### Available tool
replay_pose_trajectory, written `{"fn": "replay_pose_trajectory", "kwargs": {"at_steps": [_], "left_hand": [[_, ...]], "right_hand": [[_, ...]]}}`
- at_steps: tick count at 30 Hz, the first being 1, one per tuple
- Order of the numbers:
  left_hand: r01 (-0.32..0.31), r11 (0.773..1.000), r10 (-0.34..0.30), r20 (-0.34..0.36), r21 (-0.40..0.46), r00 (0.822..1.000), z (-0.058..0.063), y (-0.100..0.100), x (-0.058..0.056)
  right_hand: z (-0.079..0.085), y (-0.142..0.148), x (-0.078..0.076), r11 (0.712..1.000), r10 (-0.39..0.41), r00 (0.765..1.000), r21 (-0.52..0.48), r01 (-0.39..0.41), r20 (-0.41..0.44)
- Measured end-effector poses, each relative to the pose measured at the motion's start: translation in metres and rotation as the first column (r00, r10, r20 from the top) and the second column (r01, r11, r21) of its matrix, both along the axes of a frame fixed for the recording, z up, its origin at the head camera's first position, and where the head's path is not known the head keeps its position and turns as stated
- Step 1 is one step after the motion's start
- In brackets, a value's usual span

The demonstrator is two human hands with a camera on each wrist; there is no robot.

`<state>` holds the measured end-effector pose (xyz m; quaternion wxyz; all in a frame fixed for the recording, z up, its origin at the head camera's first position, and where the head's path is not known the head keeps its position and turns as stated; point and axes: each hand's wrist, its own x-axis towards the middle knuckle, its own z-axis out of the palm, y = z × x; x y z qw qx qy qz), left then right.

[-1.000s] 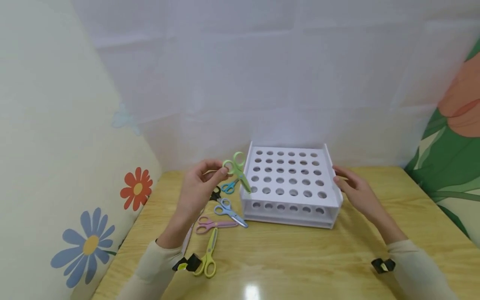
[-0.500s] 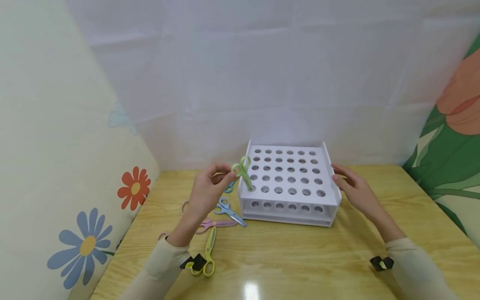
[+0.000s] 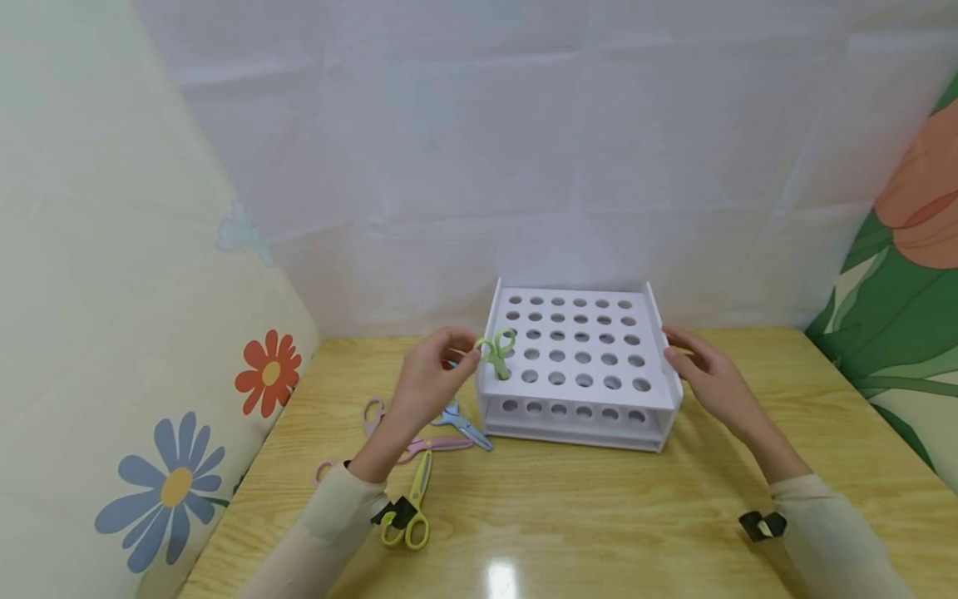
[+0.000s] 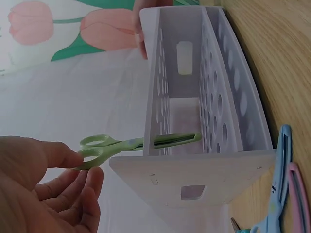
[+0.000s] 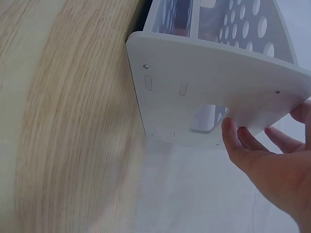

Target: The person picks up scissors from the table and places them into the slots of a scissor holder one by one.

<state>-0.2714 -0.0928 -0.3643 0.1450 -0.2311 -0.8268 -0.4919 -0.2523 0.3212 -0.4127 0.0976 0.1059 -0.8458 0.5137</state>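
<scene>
My left hand (image 3: 434, 374) pinches one finger loop of the green scissors (image 4: 131, 144) between thumb and fingertips. Point down, the scissors stand in the front left hole of a white rack (image 3: 542, 398) with rows of round holes. In the left wrist view their blades pass through the top plate, the tip reaching close to the plate below. At the rack's other end, my right hand (image 3: 707, 374) rests its fingertips against the side panel (image 5: 194, 73), near the panel's cut-out, fingers loosely bent.
Left of the rack on the wooden table (image 3: 569, 516) lie blue scissors (image 3: 470, 429), pink scissors (image 3: 443, 443) and yellow scissors (image 3: 422, 478). My left arm partly hides more scissors there. A white sheet (image 3: 569, 166) hangs behind the rack.
My left hand has moved right and slightly down, bringing the green scissors from beside the rack into its front left hole. The right hand has stayed at the side panel.
</scene>
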Motion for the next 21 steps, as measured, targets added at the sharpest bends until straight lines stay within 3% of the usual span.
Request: {"fn": "replay_pose_trajectory", "kwargs": {"at_steps": [5, 14, 21], "left_hand": [[0.001, 0.997, -0.004, -0.049, -0.076, 0.999, -0.005, 0.002, -0.005], [-0.1, 0.967, 0.073, -0.119, -0.236, 0.99, -0.008, 0.007, -0.004], [-0.132, 0.952, 0.109, -0.098, -0.278, 0.989, -0.013, 0.009, -0.003]], "right_hand": [[0.001, 0.0, 0.0, 1.0, -0.003, 1.0, -0.002, 0.003, 0.013], [0.001, 0.0, -0.001, 1.0, -0.002, 1.0, -0.005, 0.002, 0.012], [0.001, 0.0, -0.001, 1.0, -0.011, 1.0, 0.006, 0.011, 0.024]]}}
